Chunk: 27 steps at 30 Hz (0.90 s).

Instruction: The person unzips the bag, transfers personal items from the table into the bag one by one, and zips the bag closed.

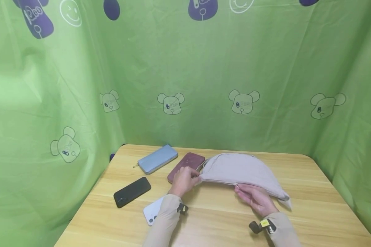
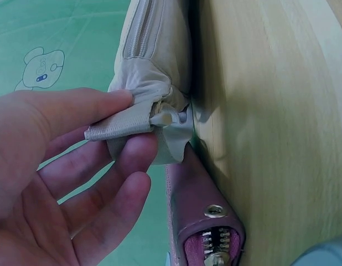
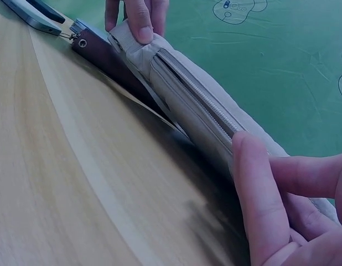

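A pale grey crescent-shaped bag (image 1: 239,168) lies on the wooden table, its zipper edge toward me. My left hand (image 1: 183,180) pinches the webbing tab (image 2: 124,123) at the bag's left corner between thumb and index finger, the other fingers loosely bent. At the zipper pull (image 1: 236,185), partway along the edge, my right hand (image 1: 258,200) pinches with thumb and fingers. Between the left end and that hand, the zipper (image 3: 196,94) shows its two rows of teeth parted. The fingertips hide most of the pull in the right wrist view.
A maroon wallet (image 1: 190,161) lies beside the bag's left corner, with a light blue wallet (image 1: 157,159) behind it to the left. Nearer are a black phone (image 1: 132,192) and a white phone (image 1: 151,211), partly covered by my left sleeve. A green curtain (image 1: 210,130) surrounds the table.
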Each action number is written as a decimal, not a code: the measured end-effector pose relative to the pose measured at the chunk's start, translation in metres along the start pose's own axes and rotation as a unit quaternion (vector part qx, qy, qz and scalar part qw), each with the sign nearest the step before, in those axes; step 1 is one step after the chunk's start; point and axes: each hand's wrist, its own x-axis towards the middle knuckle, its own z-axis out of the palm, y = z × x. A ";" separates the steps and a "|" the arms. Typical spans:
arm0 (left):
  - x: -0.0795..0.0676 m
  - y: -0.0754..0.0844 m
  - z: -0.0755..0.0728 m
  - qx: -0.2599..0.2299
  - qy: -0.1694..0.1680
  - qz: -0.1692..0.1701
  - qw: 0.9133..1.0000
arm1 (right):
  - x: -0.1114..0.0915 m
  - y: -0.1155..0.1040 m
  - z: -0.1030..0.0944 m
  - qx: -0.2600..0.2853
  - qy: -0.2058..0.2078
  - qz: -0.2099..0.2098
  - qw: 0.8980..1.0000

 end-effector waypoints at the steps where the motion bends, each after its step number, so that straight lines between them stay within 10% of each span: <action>1: 0.000 0.000 0.000 0.000 0.000 0.001 1.000 | 0.000 0.000 0.000 -0.002 0.002 0.001 1.000; 27: -0.001 0.000 -0.001 0.002 0.006 0.002 1.000 | -0.001 -0.002 -0.005 0.000 0.011 -0.001 1.000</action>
